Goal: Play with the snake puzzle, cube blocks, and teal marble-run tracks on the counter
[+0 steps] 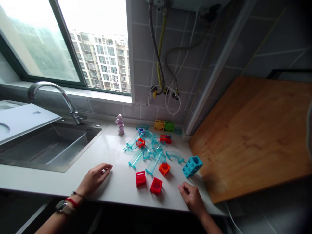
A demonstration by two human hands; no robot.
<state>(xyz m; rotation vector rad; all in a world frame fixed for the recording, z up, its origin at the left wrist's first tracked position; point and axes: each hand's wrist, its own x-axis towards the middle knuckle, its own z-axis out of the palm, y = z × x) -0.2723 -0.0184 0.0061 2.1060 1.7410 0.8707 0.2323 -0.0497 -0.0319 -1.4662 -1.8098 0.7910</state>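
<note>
My left hand (95,178) rests on the counter left of the toy pieces, its fingers loosely stretched and holding nothing. On the right, my right hand (191,195) lies near the front edge with fingers curled in, and nothing shows in it. Between the hands sit two red cube blocks, one on the left (140,179) and one on the right (156,186), with an orange block (164,169) behind them. A tall blue block (192,166) stands tilted beyond my right hand. Several see-through teal track pieces (153,162) lie in a pile, with an orange-red block (140,142) among them.
Yellow (159,125) and green blocks (169,126) stand against the tiled wall, with a red block (165,138) before them. A purple stacked figure (120,124) stands behind. Left is a sink (65,167) with a faucet (65,96); right leans a wooden board (255,136).
</note>
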